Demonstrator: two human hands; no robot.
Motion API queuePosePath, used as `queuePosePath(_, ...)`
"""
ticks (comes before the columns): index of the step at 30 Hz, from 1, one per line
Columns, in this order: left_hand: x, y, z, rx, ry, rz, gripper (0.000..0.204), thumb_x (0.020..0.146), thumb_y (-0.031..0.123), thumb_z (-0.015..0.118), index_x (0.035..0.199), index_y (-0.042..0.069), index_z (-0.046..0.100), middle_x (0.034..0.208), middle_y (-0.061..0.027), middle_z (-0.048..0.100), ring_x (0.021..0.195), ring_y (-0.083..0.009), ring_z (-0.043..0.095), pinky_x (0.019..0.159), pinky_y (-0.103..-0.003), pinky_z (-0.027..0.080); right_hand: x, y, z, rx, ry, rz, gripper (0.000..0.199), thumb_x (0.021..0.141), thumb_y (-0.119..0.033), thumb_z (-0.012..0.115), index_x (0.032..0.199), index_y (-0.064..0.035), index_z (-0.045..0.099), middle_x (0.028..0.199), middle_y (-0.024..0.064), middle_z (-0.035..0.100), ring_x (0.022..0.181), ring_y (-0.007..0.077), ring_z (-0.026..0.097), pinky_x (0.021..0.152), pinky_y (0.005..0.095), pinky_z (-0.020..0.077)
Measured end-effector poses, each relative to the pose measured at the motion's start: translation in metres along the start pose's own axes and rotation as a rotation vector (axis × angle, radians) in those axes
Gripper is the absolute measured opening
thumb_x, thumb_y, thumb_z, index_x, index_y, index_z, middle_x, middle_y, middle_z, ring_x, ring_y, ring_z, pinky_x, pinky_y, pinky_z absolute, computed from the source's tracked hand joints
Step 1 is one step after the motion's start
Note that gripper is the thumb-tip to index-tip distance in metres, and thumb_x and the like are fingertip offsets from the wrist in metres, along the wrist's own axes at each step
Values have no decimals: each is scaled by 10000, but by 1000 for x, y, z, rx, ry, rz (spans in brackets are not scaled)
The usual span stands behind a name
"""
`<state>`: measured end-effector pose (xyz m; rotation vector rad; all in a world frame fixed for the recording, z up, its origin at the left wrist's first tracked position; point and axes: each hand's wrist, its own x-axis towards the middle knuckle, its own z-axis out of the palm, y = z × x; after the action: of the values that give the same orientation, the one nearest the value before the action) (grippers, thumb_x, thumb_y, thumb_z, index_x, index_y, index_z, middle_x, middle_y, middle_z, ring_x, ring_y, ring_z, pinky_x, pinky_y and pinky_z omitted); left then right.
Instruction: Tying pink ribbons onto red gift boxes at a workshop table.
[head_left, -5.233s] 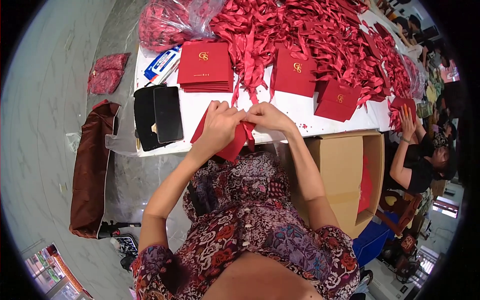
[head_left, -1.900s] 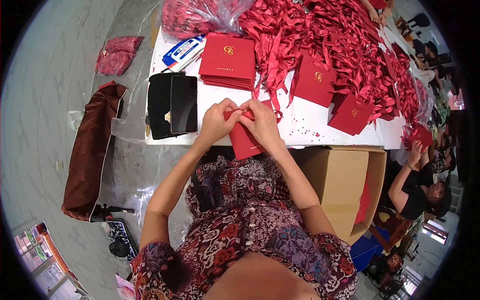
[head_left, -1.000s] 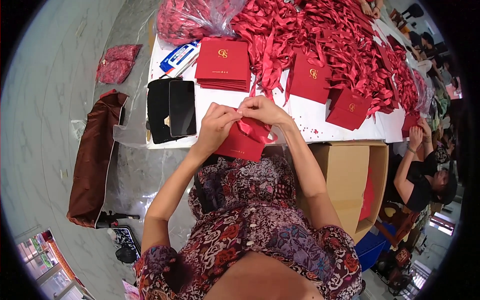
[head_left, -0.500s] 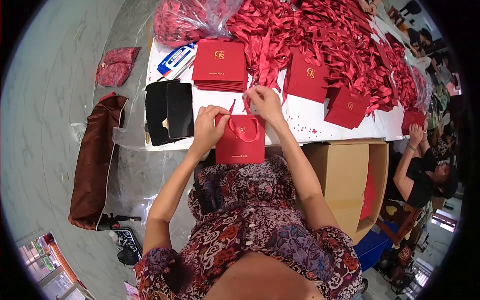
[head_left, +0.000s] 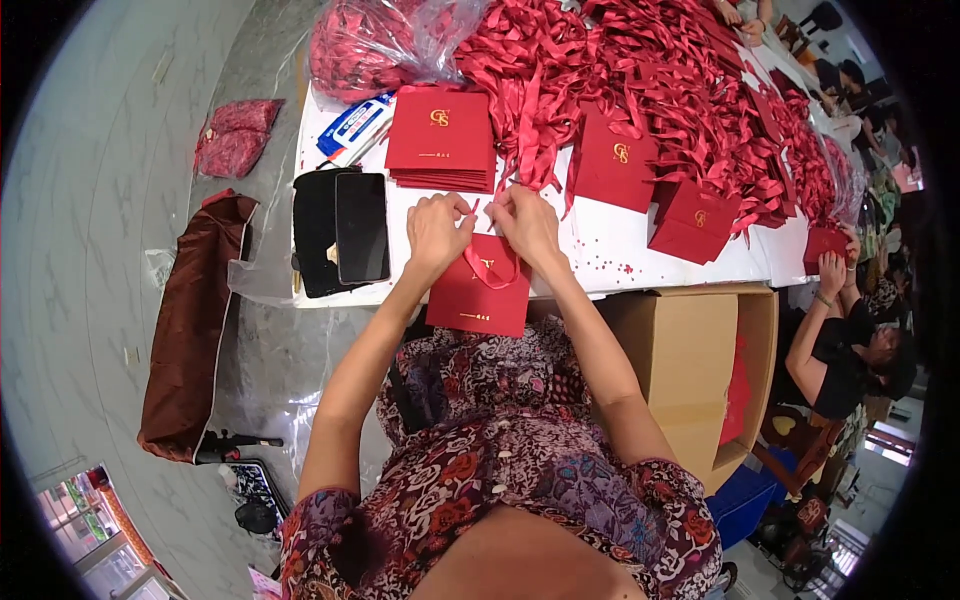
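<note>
A red paper gift bag (head_left: 478, 300) lies at the table's front edge, its lower part reaching over my lap. A red ribbon (head_left: 484, 272) loops across its front from the top edge. My left hand (head_left: 438, 232) is closed on one end of the ribbon, just above the bag's top left. Close beside it, my right hand (head_left: 528, 228) pinches the other ribbon end. The two ends stand up between my fingers. Just beyond my hands sits a stack of red paper bags (head_left: 440, 140).
Left of my hands lie a black phone (head_left: 362, 228), a black pouch (head_left: 315, 230) and a blue-white packet (head_left: 352, 130). A heap of red ribbons (head_left: 640, 70) covers the back. More red bags (head_left: 612, 160) lie right. A cardboard box (head_left: 700, 370) stands below; a co-worker (head_left: 830, 350) sits beyond.
My hands have drawn closer together above the bag, the left moving up and right, the right slightly down. The ribbon ends now nearly meet. The bag's bottom has shifted slightly nearer me.
</note>
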<state>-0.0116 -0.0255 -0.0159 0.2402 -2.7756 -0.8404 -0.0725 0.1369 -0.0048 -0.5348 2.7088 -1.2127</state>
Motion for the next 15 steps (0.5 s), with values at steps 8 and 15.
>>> queuePosePath(8,-9,15,5,-345,37,-45,108,801,121,744,832,30,695,741,-95,697,686,-215,641,643,-345,505,-10,8,4,415,-25,37,161,926,-159,674,910,1,664,754,68,680,679,124,637,636,264,494)
queuePosePath(15,-16,23,-10,-371,26,17,90,818,108,731,855,33,699,767,-85,682,713,-210,622,692,-349,497,-16,-1,-7,434,-123,-85,171,938,-156,626,963,13,609,811,133,675,720,245,659,644,356,502)
